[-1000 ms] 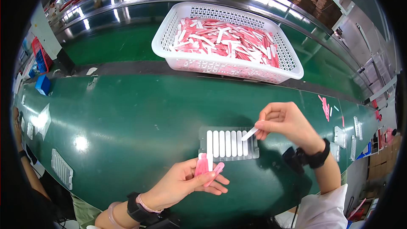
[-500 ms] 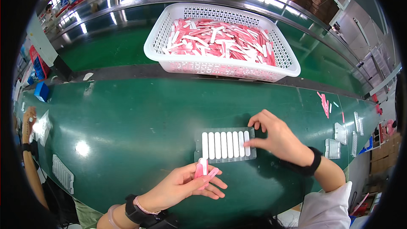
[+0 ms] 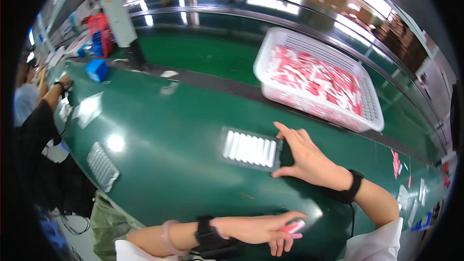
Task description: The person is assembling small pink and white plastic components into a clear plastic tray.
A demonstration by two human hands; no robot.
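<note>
A clear plastic tray (image 3: 265, 166) lies on the green table, with a row of several white round-ended strips (image 3: 249, 149) in it. My right hand (image 3: 309, 160) spans the tray's right end, thumb at the near corner and fingers at the far corner. Closer to me, my left hand (image 3: 263, 229) is turned to the right, its fingers curled around a few small pink-and-white strips (image 3: 293, 227) that look like nail files. Motion smears this hand slightly. Beyond the tray, to the right, a white perforated basket (image 3: 309, 108) is heaped with similar pink and white strips.
Another clear tray (image 3: 102, 166) lies at the left near edge, with a plastic bag (image 3: 89, 108) and a blue box (image 3: 97, 70) farther off. Loose pink strips (image 3: 396, 164) and more trays lie right. A co-worker's arm (image 3: 52, 94) reaches in at far left.
The view has turned left. The tray has shifted left across the table with my right hand at its end. My left hand has drawn away from the tray, toward me and right, keeping its strips.
</note>
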